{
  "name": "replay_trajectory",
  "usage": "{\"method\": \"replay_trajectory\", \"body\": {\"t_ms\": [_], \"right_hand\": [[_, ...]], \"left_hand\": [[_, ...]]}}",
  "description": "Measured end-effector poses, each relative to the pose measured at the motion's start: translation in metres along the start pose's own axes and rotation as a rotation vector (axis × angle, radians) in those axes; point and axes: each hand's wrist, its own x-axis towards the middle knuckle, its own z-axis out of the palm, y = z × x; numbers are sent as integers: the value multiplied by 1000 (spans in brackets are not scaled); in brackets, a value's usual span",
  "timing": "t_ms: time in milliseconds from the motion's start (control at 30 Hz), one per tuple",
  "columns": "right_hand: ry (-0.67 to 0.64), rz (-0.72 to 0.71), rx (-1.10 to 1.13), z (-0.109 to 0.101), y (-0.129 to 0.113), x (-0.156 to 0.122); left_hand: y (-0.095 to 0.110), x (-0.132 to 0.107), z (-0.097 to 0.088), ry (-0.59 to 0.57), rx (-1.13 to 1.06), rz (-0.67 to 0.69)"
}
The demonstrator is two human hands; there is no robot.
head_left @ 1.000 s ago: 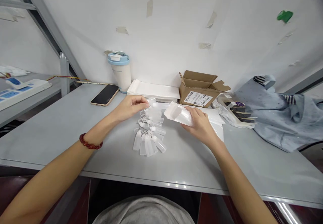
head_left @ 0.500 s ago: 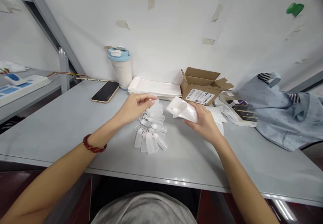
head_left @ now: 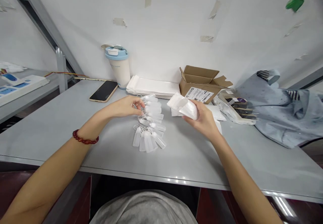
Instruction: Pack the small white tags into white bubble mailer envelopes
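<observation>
My right hand (head_left: 202,119) grips a white padded envelope (head_left: 188,108) with its mouth gaping towards the left. Left of it, several small, flat, translucent plastic pieces (head_left: 148,141) with thin loops at one end lie in a fanned column on the table. My left hand (head_left: 126,107) is at the upper left of this column, its curled fingers near the looped ends. A gap shows between thumb and fingers, with nothing visible in it. Whether the fingertips touch a piece is unclear.
Behind the pieces lies a stack of white envelopes (head_left: 153,86). An open cardboard box (head_left: 198,86) stands to its right, a lidded cup (head_left: 119,69) and phone (head_left: 104,91) to its left. More white packets, a plastic-wrapped package (head_left: 237,108) and blue-grey cloth (head_left: 277,113) are on the right.
My left hand has moved left and slightly down, from above the pieces to their looped ends. My right hand still grips the padded envelope. The view has shifted slightly.
</observation>
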Motion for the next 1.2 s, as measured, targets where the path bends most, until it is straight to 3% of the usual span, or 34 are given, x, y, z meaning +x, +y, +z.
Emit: {"method": "replay_trajectory", "body": {"t_ms": [500,733,900,1200], "right_hand": [[-36,-26,-33,1,-3,-2],[-54,-44,-54,3,1,-2],[-79,-59,-72,5,-1,-4],[-151,-60,-134,11,-8,-8]], "left_hand": [[-1,-1,-4,-123,14,27],[6,-9,-12,-176,-226,-25],[12,-13,-17,-148,-408,12],[15,-9,0,-71,-638,48]]}}
